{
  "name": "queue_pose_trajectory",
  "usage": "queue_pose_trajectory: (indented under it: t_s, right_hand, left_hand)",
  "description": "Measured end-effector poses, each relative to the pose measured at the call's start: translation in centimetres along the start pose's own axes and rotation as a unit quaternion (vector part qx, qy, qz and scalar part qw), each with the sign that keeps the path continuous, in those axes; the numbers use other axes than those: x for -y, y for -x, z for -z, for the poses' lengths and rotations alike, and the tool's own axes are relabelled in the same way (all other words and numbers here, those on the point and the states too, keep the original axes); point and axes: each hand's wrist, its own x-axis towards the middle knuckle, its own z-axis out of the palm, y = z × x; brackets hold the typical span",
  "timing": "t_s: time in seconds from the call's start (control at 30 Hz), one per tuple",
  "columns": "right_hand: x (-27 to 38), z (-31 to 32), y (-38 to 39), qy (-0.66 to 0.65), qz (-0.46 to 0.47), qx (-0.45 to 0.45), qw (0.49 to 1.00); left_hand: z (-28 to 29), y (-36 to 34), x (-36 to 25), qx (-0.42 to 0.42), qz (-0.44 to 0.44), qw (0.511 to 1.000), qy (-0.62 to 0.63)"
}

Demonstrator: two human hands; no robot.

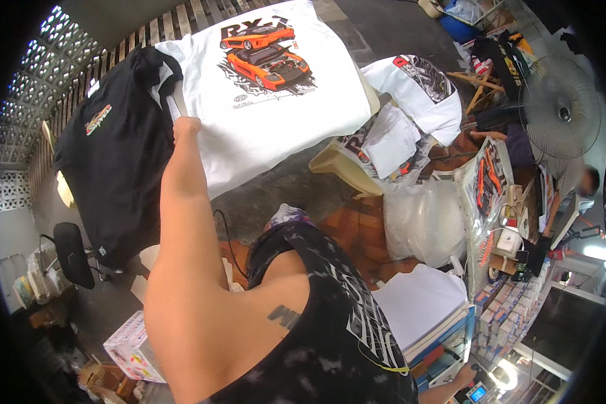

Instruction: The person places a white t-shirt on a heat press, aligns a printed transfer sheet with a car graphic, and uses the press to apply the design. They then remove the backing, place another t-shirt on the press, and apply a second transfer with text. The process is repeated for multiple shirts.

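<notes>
A white T-shirt (276,135) printed with orange cars lies spread out at the top of the view. My left hand (187,128), at the end of my outstretched arm, is closed on its left edge; the fingertips are partly hidden by the cloth. Just left of that hand hangs a black T-shirt (124,161) with a small chest print. Far off at the lower right, my right hand (462,377) is closed round a dark handle (476,367). Below the handle sits a small device with a lit blue display (477,392).
A folded white shirt (390,141) and a printed white shirt (424,94) lie right of the spread one. Beyond are a large fan (562,111) and another person (576,178). A clear plastic-wrapped roll (424,222) and white sheets (421,303) stand at my right. A black chair back (73,256) is left.
</notes>
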Motion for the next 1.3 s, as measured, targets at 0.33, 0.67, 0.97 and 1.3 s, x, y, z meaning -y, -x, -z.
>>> queue_pose_trajectory:
  t_s: [0.33, 0.67, 0.97, 1.3]
  right_hand:
    - [2.6, 0.0, 1.8, 0.013, -0.015, 0.004, 1.0]
    - [6.1, 1.0, 2.4, 0.044, -0.021, -0.044, 0.998]
    - [3.6, -0.1, -0.1, 0.038, -0.015, -0.057, 0.998]
    - [1.7, -2.2, 1.2, 0.009, -0.076, -0.021, 0.997]
  left_hand:
    - [0.8, -5.4, 3.7, 0.181, 0.015, 0.881, 0.437]
    - [-0.1, -4.9, 6.4, 0.093, -0.009, 0.901, 0.424]
    - [-0.6, -3.2, 5.7, -0.143, -0.126, 0.972, 0.137]
    - [-21.3, 28.5, -3.7, 0.286, -0.677, 0.676, -0.056]
